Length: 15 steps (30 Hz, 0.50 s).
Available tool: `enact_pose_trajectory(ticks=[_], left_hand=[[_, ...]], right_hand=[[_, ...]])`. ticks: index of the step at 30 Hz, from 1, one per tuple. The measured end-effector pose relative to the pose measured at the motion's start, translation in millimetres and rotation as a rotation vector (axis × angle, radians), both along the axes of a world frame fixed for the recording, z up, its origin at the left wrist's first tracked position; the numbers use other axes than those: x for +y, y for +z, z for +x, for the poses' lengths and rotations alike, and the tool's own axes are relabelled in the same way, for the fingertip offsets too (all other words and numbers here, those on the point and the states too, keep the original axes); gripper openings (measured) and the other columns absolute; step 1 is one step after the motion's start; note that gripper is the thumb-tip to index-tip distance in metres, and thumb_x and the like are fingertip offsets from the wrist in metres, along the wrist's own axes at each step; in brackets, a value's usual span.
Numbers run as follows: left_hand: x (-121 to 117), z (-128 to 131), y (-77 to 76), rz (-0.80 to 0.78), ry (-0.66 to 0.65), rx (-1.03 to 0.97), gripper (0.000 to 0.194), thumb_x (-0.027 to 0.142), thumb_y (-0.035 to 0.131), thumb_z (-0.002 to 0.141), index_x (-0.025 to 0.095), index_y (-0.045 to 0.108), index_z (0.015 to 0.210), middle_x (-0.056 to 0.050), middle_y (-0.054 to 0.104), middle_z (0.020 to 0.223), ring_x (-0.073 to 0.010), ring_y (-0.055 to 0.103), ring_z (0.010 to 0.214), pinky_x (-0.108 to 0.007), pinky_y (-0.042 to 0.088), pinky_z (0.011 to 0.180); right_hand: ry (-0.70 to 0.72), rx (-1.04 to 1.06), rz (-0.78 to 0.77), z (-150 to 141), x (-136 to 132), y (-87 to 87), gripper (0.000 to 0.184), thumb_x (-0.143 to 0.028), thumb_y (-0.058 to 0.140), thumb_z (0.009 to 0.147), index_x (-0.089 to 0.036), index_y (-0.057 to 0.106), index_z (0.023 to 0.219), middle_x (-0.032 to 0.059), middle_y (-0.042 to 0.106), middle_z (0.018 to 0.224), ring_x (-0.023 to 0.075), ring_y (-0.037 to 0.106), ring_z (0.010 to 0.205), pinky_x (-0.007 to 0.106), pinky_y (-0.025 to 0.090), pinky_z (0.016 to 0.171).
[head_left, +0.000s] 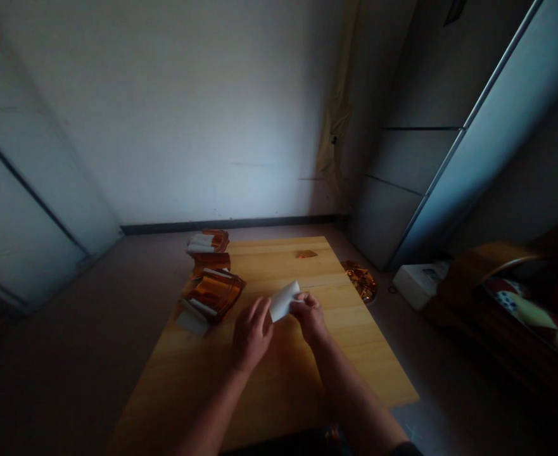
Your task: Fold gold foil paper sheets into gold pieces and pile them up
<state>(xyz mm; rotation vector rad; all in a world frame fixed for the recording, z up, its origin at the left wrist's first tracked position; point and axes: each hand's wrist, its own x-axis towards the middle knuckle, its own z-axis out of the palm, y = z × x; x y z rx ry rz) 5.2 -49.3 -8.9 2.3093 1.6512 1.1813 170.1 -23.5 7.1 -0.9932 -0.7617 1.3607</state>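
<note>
A smooth, off-white, four-cornered sheet with a matte, paper-like face (pixel 283 301) is held up over the near-middle part of a bench of pale, grained wood (pixel 349 345), between a bare left hand (pixel 253 334) and a bare right hand (pixel 311 316). The sheet is tilted, its long axis slanting from lower left to upper right, with one corner pointing toward the far edge of the bench. The right hand's grip is narrow, thumb and fingers pinching the sheet's right side; the left hand's fingers are slightly curled at its left end, and whether that grip closes on the sheet or merely steadies it cannot be told. Along the bench's left side lies a glossy, copper-coloured stack of curved film sheets with pale strips among them (pixel 216 291), a flat whitish piece (pixel 193 323) at its near end. Beyond it sit a smaller curled copper-coloured piece (pixel 212 261) and, at the far left corner, a bundle of bent copper-and-white layers (pixel 209 240). A small, pointed copper-coloured scrap (pixel 306 254) rests near the far edge, while a crumpled, shiny copper-coloured heap (pixel 361 282) lies beyond the right edge, on the floor.
</note>
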Motion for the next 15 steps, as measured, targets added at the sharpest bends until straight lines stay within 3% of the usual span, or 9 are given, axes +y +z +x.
enact_pose_trajectory(ticks=[7, 11, 13, 15], left_hand=[[27.6, -6.4, -1.0, -0.185, 0.234, -0.453, 0.040, 0.023, 0.047, 0.077, 0.019, 0.055, 0.115, -0.005, 0.066, 0.094, -0.0188, 0.062, 0.084, -0.034, 0.050, 0.079], [34.0, -14.9, 2.9, -0.264, 0.337, -0.403, 0.036, 0.031, 0.055, 0.073, 0.020, 0.057, 0.107, -0.002, 0.065, 0.079, -0.0177, 0.061, 0.070, -0.029, 0.047, 0.065], [35.9, -18.4, 4.0, -0.270, 0.383, -0.382, 0.024, 0.035, 0.056, 0.073, 0.021, 0.060, 0.092, -0.001, 0.063, 0.073, -0.0172, 0.059, 0.066, -0.028, 0.044, 0.062], [38.2, -20.3, 4.1, -0.300, 0.341, -0.431, 0.018, 0.037, 0.051, 0.075, 0.021, 0.057, 0.076, 0.001, 0.060, 0.064, -0.0156, 0.058, 0.062, -0.025, 0.042, 0.059]], right_hand=[[0.142, -0.075, -0.035, -2.9, -5.1, -1.5, 0.029, -0.025, 0.065, 0.051, -0.021, 0.048, 0.074, -0.0058, 0.051, 0.066, 0.0088, 0.046, 0.055, 0.020, 0.039, 0.052], [0.217, -0.186, -0.051, -0.1, -16.7, -3.8, 0.024, -0.024, 0.064, 0.052, -0.020, 0.050, 0.071, -0.0070, 0.049, 0.058, 0.0083, 0.043, 0.049, 0.020, 0.034, 0.047], [0.250, -0.203, -0.042, 2.6, -22.4, -2.8, 0.023, -0.025, 0.063, 0.052, -0.020, 0.051, 0.071, -0.0070, 0.050, 0.057, 0.0089, 0.045, 0.049, 0.020, 0.035, 0.047], [0.268, -0.219, -0.013, 5.1, -26.0, -1.2, 0.021, -0.024, 0.062, 0.052, -0.020, 0.053, 0.071, -0.0068, 0.052, 0.058, 0.0092, 0.046, 0.050, 0.020, 0.036, 0.047]])
